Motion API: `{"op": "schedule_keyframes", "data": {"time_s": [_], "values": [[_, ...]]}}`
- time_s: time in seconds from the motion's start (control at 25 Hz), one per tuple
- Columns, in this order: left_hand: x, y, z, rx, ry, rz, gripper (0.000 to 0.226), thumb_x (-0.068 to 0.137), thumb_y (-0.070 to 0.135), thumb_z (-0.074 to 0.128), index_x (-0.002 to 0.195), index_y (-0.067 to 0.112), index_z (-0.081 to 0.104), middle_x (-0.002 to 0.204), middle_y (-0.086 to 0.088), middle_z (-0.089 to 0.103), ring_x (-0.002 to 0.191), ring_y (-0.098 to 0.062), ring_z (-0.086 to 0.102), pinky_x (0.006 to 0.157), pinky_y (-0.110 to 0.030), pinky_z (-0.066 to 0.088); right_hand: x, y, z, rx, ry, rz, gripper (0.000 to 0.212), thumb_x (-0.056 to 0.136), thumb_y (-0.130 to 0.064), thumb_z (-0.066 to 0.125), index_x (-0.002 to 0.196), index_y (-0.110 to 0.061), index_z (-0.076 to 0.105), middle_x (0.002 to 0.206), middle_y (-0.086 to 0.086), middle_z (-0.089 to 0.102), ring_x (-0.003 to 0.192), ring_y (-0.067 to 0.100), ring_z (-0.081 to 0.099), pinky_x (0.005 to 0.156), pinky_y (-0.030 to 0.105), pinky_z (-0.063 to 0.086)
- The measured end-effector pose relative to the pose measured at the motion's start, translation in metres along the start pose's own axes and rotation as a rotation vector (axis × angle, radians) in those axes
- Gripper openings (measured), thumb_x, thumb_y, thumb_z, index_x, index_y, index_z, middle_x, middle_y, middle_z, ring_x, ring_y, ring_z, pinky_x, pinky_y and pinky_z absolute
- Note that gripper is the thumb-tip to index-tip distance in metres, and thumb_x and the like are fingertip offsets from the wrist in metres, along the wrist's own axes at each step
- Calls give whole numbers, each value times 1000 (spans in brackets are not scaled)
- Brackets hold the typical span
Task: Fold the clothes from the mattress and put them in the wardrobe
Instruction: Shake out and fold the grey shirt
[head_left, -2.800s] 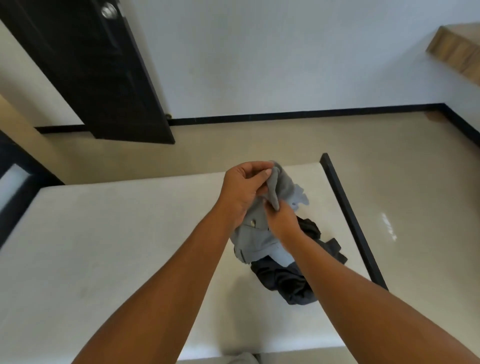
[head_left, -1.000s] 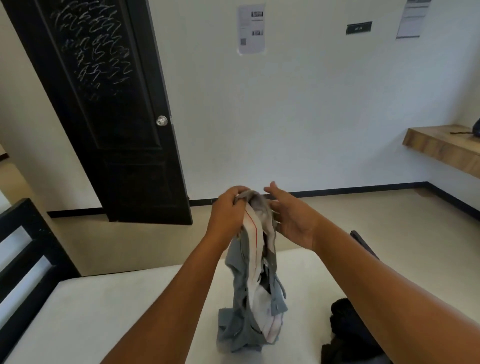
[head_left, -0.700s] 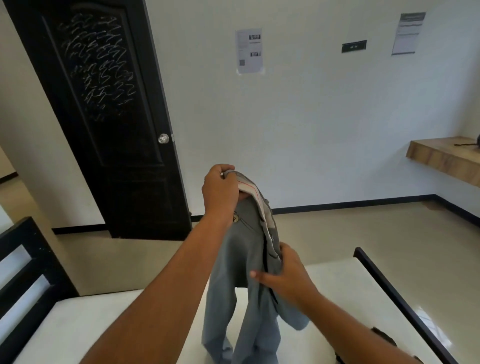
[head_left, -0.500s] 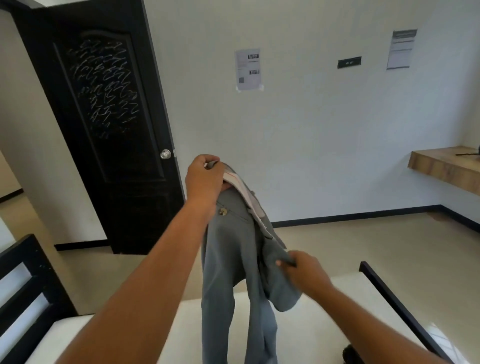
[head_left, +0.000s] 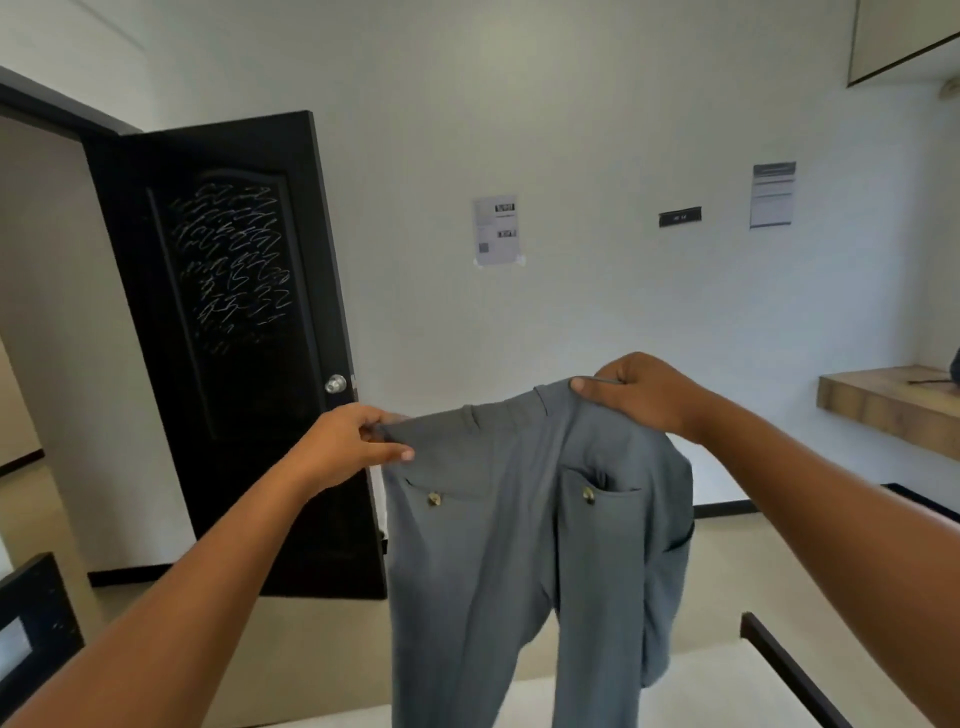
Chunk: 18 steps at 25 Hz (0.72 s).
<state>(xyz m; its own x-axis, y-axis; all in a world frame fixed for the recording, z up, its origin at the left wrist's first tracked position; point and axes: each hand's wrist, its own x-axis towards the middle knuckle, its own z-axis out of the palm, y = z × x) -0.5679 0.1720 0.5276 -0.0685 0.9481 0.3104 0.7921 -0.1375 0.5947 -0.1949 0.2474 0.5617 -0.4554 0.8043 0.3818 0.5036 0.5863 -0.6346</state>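
Grey trousers (head_left: 498, 551) hang in the air in front of me, back side toward me, with two buttoned pockets showing. My left hand (head_left: 345, 441) pinches the left end of the waistband. My right hand (head_left: 641, 397) grips the right end, slightly higher. The waistband is stretched between both hands and the legs drop down past the bottom of the view. A strip of the white mattress (head_left: 696, 691) shows at the bottom behind the legs. No wardrobe is in view.
A black door (head_left: 234, 338) stands open at the left. The black bed frame edge (head_left: 784, 670) runs along the mattress at lower right, and a black headboard (head_left: 31, 618) shows at lower left. A wooden shelf (head_left: 888, 410) juts from the right wall.
My right hand moved from the trousers' side up to the waistband's right end. The two hands drew apart and spread the waistband wide. The view tilted further upward.
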Motion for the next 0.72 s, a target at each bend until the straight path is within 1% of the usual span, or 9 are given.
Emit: {"op": "schedule_keyframes", "data": {"time_s": [0.04, 0.08, 0.12, 0.24, 0.32, 0.4, 0.48, 0.6, 0.72], "values": [[1, -1, -3, 213, 34, 20, 22, 85, 42, 79, 93, 22, 76, 93, -3, 72, 87, -20, 69, 79, -38, 58, 1, -4, -6, 11, -33, -2, 60, 92, -55, 66, 63, -5, 50, 62, 10, 45, 58, 18, 47, 64, 29, 39], [3, -2, -4, 326, 73, 42, 30, 86, 45, 76, 86, 15, 74, 88, -8, 69, 83, -24, 67, 77, -42, 56, 1, -7, -10, 6, -69, 9, 61, 91, -56, 68, 63, -5, 51, 62, 11, 46, 59, 19, 47, 66, 31, 40], [4, 0, -7, 353, 101, 48, 38, 89, 48, 72, 83, 10, 71, 86, -12, 67, 80, -28, 65, 76, -45, 55, 0, -9, -14, -20, -103, 30, 60, 89, -57, 69, 62, -6, 53, 63, 12, 49, 59, 20, 50, 65, 32, 43], [8, -1, -20, 205, 129, 41, 44, 93, 55, 64, 82, 12, 65, 90, -12, 65, 83, -31, 66, 79, -49, 57, -7, -8, -23, -188, -213, 125, 58, 83, -64, 71, 72, -6, 71, 74, 4, 75, 69, 16, 70, 72, 30, 56], [11, 0, -27, 72, 90, 14, 43, 92, 57, 64, 86, 15, 65, 96, -9, 67, 89, -28, 69, 82, -48, 62, -13, -1, -27, -299, -271, 169, 50, 79, -66, 73, 82, -16, 78, 81, -3, 78, 78, 12, 74, 79, 29, 59], [14, 6, -31, -55, 63, -14, 43, 93, 52, 66, 92, 9, 63, 99, -12, 68, 94, -27, 71, 82, -43, 64, -19, 6, -31, -370, -309, 223, 43, 77, -66, 75, 87, -25, 78, 87, -9, 78, 85, 10, 74, 84, 29, 58], [17, 12, -35, -90, 81, -15, 44, 95, 47, 65, 95, 3, 59, 101, -16, 66, 95, -29, 69, 79, -40, 64, -23, 12, -35, -447, -343, 284, 45, 75, -69, 75, 91, -27, 77, 93, -10, 77, 90, 11, 72, 90, 31, 56], [18, 17, -45, -69, 88, -8, 41, 95, 47, 65, 97, 7, 59, 101, -16, 66, 95, -33, 68, 79, -49, 63, -29, 19, -45, -587, -312, 339, 42, 77, -71, 72, 81, -29, 69, 88, -10, 71, 86, 12, 65, 83, 31, 51], [20, 18, -51, -129, 78, -32, 39, 89, 46, 73, 98, 9, 62, 101, -17, 68, 96, -37, 68, 84, -56, 59, -34, 23, -55, -543, -207, 409, 49, 83, -67, 69, 87, -18, 67, 93, 1, 69, 83, 14, 64, 74, 28, 52]]}}
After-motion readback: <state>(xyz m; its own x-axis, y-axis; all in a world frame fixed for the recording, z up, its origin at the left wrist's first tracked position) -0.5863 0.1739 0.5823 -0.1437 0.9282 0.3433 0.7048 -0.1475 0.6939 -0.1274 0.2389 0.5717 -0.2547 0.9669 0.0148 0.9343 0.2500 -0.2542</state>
